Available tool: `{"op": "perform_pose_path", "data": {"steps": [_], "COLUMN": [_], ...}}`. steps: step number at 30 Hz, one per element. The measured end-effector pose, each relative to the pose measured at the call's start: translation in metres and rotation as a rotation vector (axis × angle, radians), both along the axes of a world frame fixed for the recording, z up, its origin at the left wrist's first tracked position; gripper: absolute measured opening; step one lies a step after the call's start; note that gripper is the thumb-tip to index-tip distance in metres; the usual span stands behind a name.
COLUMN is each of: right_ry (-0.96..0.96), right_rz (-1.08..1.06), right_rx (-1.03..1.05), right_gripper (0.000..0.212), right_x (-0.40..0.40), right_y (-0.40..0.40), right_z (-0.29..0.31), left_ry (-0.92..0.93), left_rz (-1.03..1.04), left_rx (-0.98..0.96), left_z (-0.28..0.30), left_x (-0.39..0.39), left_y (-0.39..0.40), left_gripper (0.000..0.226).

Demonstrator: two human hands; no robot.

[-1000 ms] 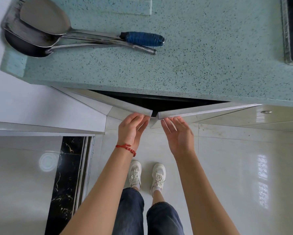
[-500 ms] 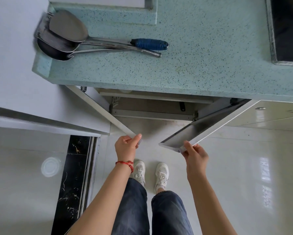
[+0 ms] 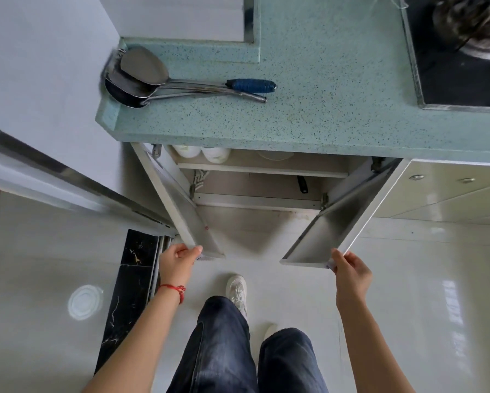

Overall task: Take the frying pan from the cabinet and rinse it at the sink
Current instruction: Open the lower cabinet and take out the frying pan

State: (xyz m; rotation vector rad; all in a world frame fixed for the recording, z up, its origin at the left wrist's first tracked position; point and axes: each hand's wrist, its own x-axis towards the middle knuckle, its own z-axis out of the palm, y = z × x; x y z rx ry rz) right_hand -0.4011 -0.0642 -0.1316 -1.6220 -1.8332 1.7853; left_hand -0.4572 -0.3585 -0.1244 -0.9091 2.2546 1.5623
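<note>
both cabinet doors swung wide, one in each of my hands.

my left hand (image 3: 178,260) pinches the free edge of the left door (image 3: 181,207), thumb on top, arm stretched forward; my right hand (image 3: 351,275) curls round the corner of the right door (image 3: 337,222). a black handle (image 3: 302,184), maybe the frying pan's, pokes out on the lower shelf (image 3: 255,201) of the cabinet.
</note>
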Motion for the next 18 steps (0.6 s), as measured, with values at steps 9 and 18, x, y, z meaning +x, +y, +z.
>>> {"op": "perform_pose_path", "data": {"steps": [9, 18], "right_ry": [-0.024, -0.046], "right_rz": [-0.001, -0.084], "right_rx": [0.07, 0.173], "right_gripper": [0.017, 0.021], "right_x": [0.058, 0.087], "right_y": [0.052, 0.083], "right_z": [0.003, -0.001], "left_ry": [0.013, 0.038], "left_rz": [-0.006, -0.118], "left_rx": [-0.258, -0.569], "left_z": [0.01, 0.021], "left_x": [0.028, 0.047], "left_y": [-0.048, -0.079], "left_gripper": [0.029, 0.024]}}
